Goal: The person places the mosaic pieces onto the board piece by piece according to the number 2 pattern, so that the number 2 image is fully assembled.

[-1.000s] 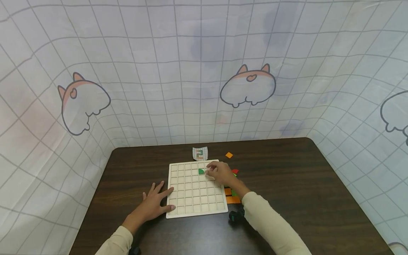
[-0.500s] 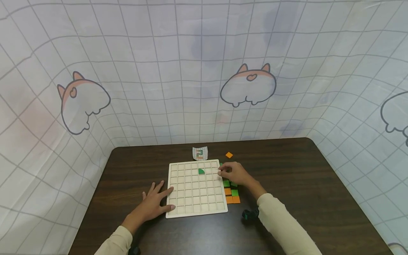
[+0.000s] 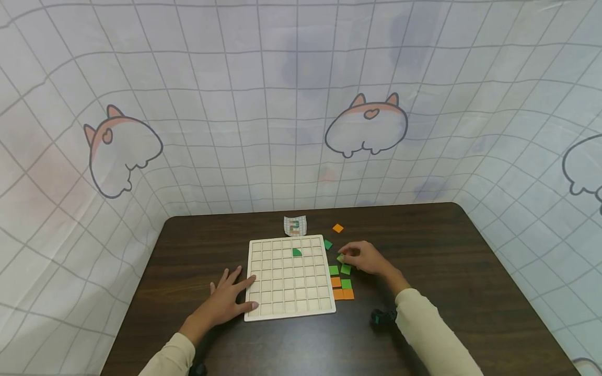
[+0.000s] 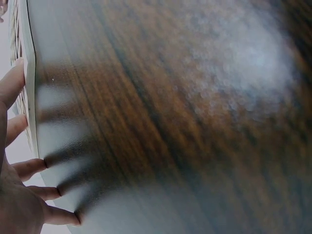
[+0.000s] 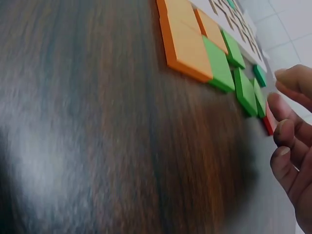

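A cream grid board point(image 3: 270, 277) lies on the dark table with one dark green quarter-round piece point(image 3: 297, 252) in an upper cell. My left hand point(image 3: 224, 300) is spread at the board's left edge, thumb and index finger resting on its border; the left wrist view has the other fingertips on the tabletop. To the right of the board, my right hand point(image 3: 367, 257) hovers at the loose pieces, fingers loosely bent. Its fingertips are right by a red piece point(image 5: 268, 120) and a light green piece point(image 3: 340, 258), with a gap between thumb and index finger.
Several green square tiles point(image 3: 345, 269) and orange square tiles point(image 3: 348, 294) lie along the board's right side. A dark green piece point(image 3: 327, 244) sits near its upper right corner. Beyond the board are a printed paper card point(image 3: 294, 226) and an orange tile point(image 3: 338, 228).
My right hand has moved right, off the board and over to the loose pieces, uncovering the green quarter-round piece's surroundings. The left hand has stayed in place.
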